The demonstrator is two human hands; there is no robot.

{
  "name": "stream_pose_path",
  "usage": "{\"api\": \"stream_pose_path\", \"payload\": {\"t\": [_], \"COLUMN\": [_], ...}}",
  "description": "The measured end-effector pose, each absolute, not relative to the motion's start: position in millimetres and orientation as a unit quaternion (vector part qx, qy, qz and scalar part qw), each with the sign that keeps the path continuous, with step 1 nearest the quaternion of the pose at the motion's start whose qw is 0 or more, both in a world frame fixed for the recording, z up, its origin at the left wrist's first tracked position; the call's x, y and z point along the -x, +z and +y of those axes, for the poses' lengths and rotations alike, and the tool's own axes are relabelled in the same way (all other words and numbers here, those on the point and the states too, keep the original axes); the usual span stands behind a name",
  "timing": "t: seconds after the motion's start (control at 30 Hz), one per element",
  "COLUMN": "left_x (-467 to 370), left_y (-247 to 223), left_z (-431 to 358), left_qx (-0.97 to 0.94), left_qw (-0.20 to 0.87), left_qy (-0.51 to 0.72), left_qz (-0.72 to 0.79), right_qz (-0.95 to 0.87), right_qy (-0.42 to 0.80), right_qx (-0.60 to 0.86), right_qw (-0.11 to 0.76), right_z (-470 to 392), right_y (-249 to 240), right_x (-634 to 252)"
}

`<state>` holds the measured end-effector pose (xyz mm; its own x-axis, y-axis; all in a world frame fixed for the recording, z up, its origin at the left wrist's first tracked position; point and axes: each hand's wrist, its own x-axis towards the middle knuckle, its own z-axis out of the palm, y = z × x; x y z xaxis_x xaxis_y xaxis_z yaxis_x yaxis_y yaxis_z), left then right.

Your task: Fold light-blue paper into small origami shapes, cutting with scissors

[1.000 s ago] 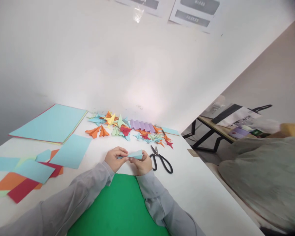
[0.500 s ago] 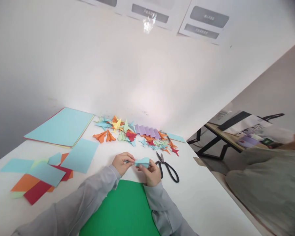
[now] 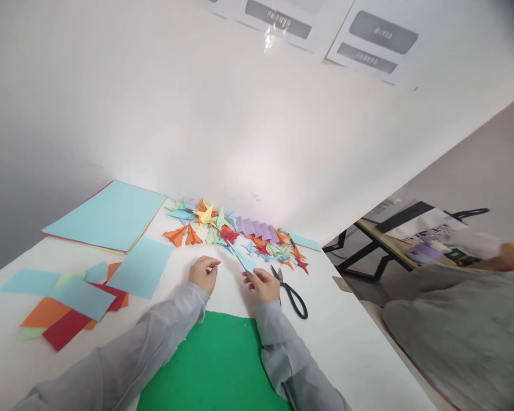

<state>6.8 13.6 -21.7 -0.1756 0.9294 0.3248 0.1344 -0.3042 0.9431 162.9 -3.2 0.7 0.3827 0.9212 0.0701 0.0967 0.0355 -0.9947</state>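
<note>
White tabletop (image 3: pixel 342 342): my right hand (image 3: pixel 264 285) pinches one end of the folded blue paper (image 3: pixel 245 261); left hand (image 3: pixel 203 275) loosely curled, empty. Too tight a pinch could crumple it.

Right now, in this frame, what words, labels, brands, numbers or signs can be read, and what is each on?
None reads clearly.
Right wall sheet: pale characters on two grey bands, too blurred.
Middle wall sheet: pale characters on a grey band, too blurred.
Bag: dark lettering, too blurred to quote.
Blue paper in the right hand: no lettering visible.
</note>
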Motion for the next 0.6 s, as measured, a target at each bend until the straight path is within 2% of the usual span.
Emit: {"api": "stream_pose_path", "payload": {"t": [0.2, 0.6], "left_x": [-5.6, 0.1], "left_y": [-24.4, -20.8], "left_z": [15.9, 17.6], "left_qx": [-0.539, -0.542], "left_qw": [0.323, 0.295], "left_qy": [0.596, 0.588], "left_qz": [0.499, 0.522], "right_qz": [-0.435, -0.479], "right_qy": [0.38, 0.425], "right_qx": [0.604, 0.575], "right_qw": [0.55, 0.51], "right_z": [30.9, 75.4], "right_y": [11.7, -5.6], "right_x": [-128.7, -96.1]}}
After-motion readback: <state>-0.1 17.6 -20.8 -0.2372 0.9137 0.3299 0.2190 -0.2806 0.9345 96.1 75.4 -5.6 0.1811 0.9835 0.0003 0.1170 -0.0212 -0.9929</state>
